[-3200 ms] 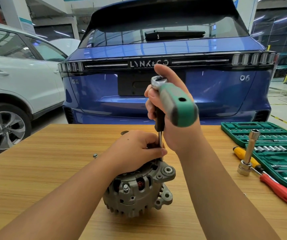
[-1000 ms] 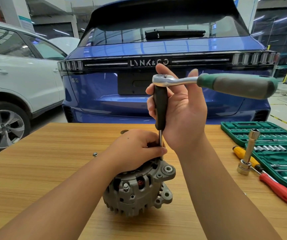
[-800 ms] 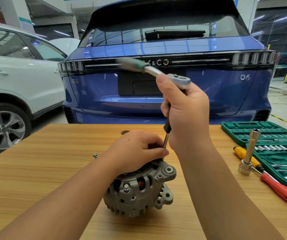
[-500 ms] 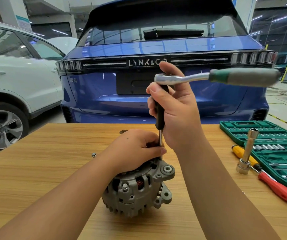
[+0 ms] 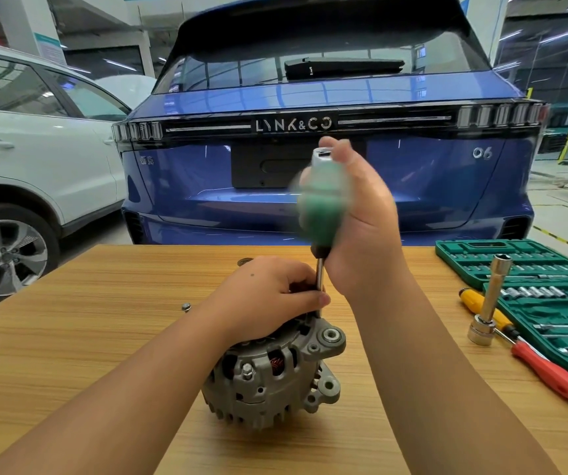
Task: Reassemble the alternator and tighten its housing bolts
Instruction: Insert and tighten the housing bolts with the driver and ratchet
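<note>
We steady the alternator with our left hand, pinching the extension shaft; right hand grips the ratchet (blurred) above.

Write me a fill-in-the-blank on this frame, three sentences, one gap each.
1. The alternator sits on the wooden ____.
2. The left hand rests on top of the alternator while the right hand grips the ratchet, whose blurred handle is ____ in colour.
3. On the table to the right, beside the green socket case, lies a screwdriver with a ____ handle.

Missing words: table; green; red
</note>
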